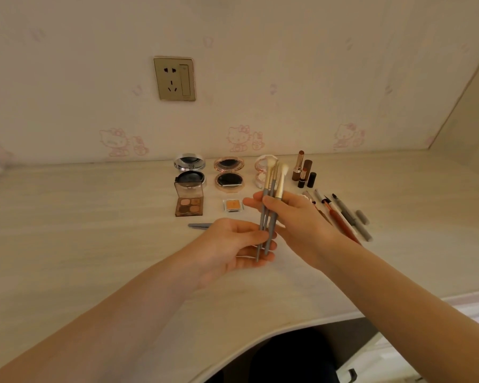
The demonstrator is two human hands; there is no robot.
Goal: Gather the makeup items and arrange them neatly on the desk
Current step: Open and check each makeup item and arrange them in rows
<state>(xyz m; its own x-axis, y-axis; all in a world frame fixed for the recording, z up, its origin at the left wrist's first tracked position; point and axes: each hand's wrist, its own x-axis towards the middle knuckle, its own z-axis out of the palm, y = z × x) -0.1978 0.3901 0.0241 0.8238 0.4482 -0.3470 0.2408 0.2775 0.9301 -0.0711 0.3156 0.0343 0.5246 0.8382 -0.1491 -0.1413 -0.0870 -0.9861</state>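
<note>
My right hand (296,219) grips three grey-handled makeup brushes (271,200) upright above the desk (94,230), bristles pointing up. My left hand (233,244) holds their lower handle ends between fingers and thumb. Behind them along the wall lie a silver compact (190,168), a pink-gold compact (228,174) and a pale compact (260,172) partly hidden by the brushes. An eyeshadow palette (189,201) and a small orange pan (233,205) lie in front. Lipsticks (303,170) stand at the right, with several pencils (343,214) beside my right wrist. Grey tweezers (199,225) lie by my left hand.
A wall socket (174,78) sits on the wallpapered wall above the compacts. The desk's curved front edge (260,338) runs below my forearms, with a dark gap under it. A slanted side wall (468,106) closes the right end.
</note>
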